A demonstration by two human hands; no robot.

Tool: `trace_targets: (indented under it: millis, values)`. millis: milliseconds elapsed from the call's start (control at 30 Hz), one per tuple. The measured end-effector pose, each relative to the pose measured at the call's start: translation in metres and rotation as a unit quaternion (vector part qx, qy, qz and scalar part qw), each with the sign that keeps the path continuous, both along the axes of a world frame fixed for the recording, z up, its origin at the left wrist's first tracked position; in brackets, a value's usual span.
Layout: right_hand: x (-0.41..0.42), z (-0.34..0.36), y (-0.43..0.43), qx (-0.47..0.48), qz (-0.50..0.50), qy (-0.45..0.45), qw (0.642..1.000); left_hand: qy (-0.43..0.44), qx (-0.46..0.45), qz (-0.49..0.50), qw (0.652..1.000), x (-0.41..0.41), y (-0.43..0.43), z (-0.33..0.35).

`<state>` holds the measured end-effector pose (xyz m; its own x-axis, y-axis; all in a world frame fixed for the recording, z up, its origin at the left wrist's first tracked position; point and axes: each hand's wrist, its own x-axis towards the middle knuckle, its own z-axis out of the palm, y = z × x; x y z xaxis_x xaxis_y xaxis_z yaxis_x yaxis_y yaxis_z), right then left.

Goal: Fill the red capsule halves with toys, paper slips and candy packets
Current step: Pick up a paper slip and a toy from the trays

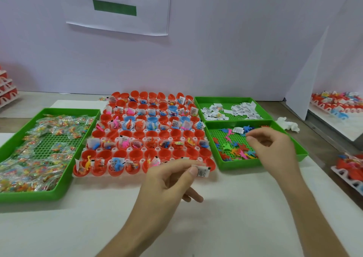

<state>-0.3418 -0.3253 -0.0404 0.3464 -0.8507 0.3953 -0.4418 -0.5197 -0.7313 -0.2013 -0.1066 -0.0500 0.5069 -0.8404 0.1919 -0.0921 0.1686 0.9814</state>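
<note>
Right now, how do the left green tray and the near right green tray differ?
The left green tray looks bigger than the near right green tray. The left one holds clear candy packets, heaped; the near right one holds flat coloured toys, thinly spread. The right hand hovers over the near right one only. Both: green, perforated floors, raised rims.

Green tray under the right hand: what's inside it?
Small colourful toys on its perforated floor, and one paper slip near the back. The right hand covers the right side of the tray, so anything there is hidden.
</note>
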Motion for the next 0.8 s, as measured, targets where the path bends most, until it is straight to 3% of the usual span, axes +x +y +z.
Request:
trace_targets:
  millis: [167, 367, 500, 600, 800]
  values:
    - [0.004, -0.015, -0.003, 0.062, -0.034, 0.181, 0.981, -0.003, 0.025, -0.016, 1.0, -0.002, 0.0, -0.001]
    - [0.008, -0.008, -0.001, 0.076, -0.038, 0.175, 0.981, -0.024, 0.044, -0.026, 0.998, -0.003, -0.001, -0.003]
    - [0.004, -0.01, -0.002, 0.066, -0.015, 0.11, 0.992, -0.024, 0.048, -0.027, 0.998, -0.003, -0.001, -0.004]
    - [0.002, -0.01, -0.008, 0.072, 0.012, 0.003, 0.997, -0.018, 0.048, -0.023, 0.998, -0.001, -0.001, -0.004]
    - [0.006, -0.004, -0.003, 0.095, 0.097, -0.159, 0.978, 0.011, 0.059, -0.015, 0.998, 0.002, -0.001, -0.003]
